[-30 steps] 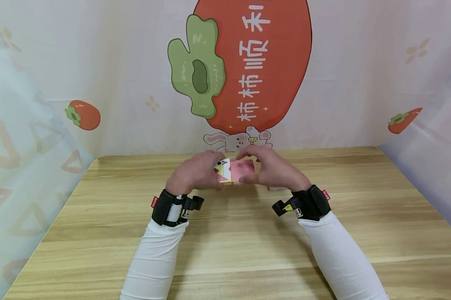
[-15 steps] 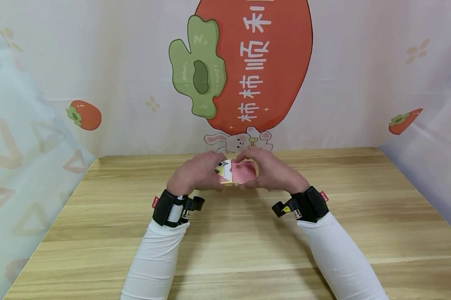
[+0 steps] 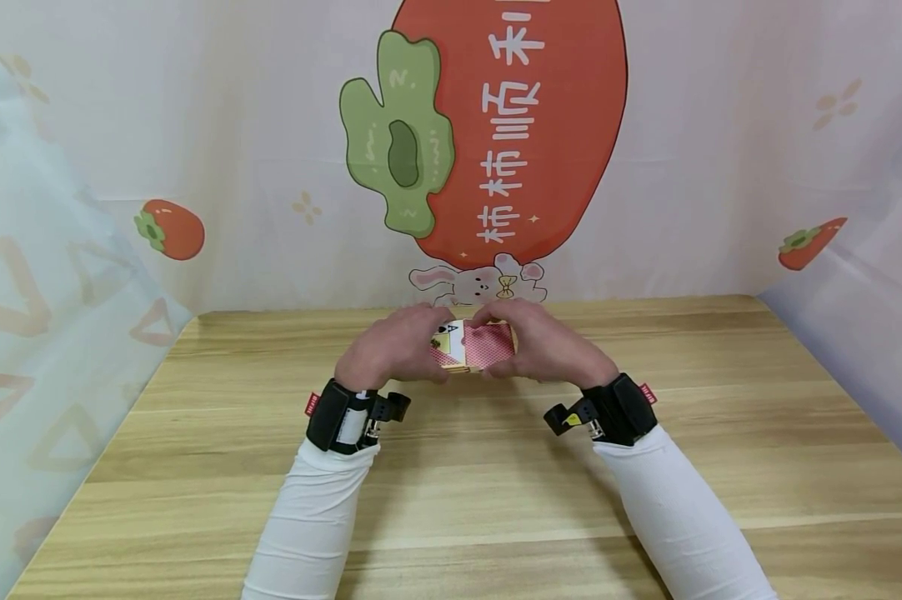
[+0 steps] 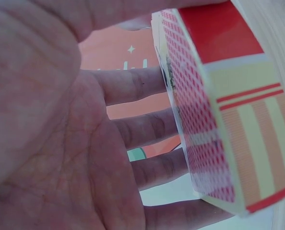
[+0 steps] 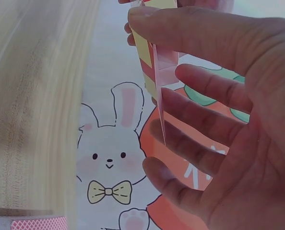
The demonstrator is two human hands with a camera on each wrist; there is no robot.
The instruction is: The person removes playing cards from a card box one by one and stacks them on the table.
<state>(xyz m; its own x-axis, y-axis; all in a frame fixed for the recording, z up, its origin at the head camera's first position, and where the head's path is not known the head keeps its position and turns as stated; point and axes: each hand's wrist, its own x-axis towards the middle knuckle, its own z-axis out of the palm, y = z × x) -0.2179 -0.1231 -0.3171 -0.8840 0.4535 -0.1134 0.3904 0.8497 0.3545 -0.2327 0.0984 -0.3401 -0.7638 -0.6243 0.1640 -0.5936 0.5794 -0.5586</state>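
Note:
My left hand (image 3: 393, 346) holds a playing card box (image 3: 451, 350) by its left part, thumb on the near side and fingers on the far side. An ace is printed on its top, beside red-and-white patterning. From the box's right end extends a thin red-patterned piece (image 3: 488, 343). My right hand (image 3: 554, 343) grips this end between thumb and fingers. In the right wrist view, my thumb lies along the box's yellow-and-red side (image 5: 143, 50), while the thin piece points down past my fingers. Striped printing covers the box's side (image 4: 257, 139) in the left wrist view.
On the wooden table (image 3: 458, 500), a red-patterned stack (image 5: 39, 224) lies below my right hand, mostly hidden from the head view. Behind the table's far edge hangs a printed cloth (image 3: 271, 150) with a large persimmon and a rabbit.
My right hand has come slightly left and down, covering the red-patterned stack that showed under it earlier. The box has shifted a little to the right. Both hands keep their hold.

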